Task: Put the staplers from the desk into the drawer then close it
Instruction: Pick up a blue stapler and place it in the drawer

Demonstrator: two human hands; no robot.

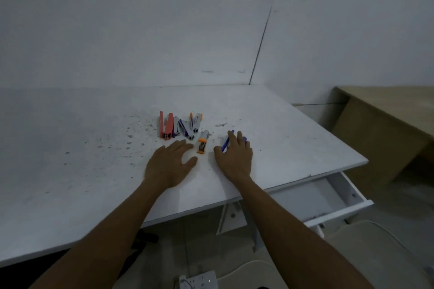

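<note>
**First stapler under the fingers, drawer standing open**

Here the blue stapler (227, 142) lies on the white desk (293, 138) under the right hand (234, 157), whose fingers curl over it — a grasp seemingly forming, though whether it is firmly pinched cannot be told. Its long axis runs from near-left to far-right, the far tip poking out past the fingertips. Just to its left, the small orange stapler (202, 142) points roughly away from the person, its orange end nearest. Beyond it, the cluster of staplers (179, 127) — pink, purple and orange-tipped — lies bunched and touching, mostly lengthwise away from the person.

The left hand (170, 164) rests flat and spread on the desk beside the orange stapler, holding nothing.

The step in hand looks like the first pick-up. Next, the right hand would need to close, lift, and carry rightward and down to the drawer (328, 197), which stands pulled out below the desk's right edge — no staplers visible inside it.
</note>
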